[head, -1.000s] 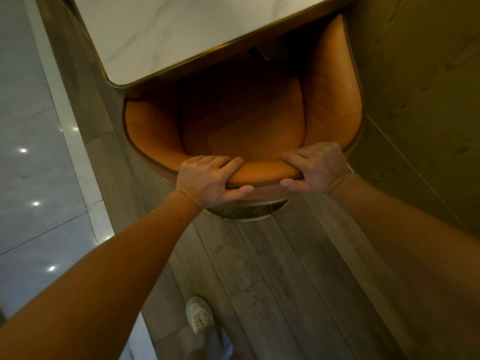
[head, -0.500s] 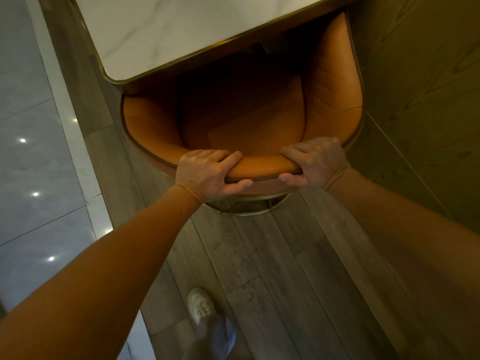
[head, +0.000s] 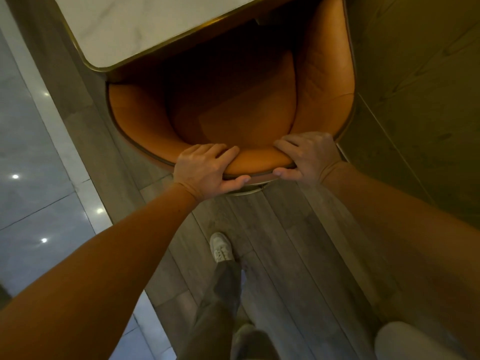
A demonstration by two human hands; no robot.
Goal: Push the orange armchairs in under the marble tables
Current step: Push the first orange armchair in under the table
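Observation:
An orange armchair with a curved back and brass trim stands in front of me, its seat partly beneath the white marble table with a brass edge. My left hand grips the top rim of the chair back, fingers over the inside and thumb on the outside. My right hand grips the same rim a little to the right. The front of the seat is hidden in shadow under the tabletop.
A wood-panelled wall runs close along the chair's right side. Grey plank flooring lies under me, with glossy tiles to the left. My leg and white shoe are below the chair. A pale rounded object sits at bottom right.
The armchair has slid forward, further beneath the marble table, with both hands still gripping its back. My foot has stepped forward behind it.

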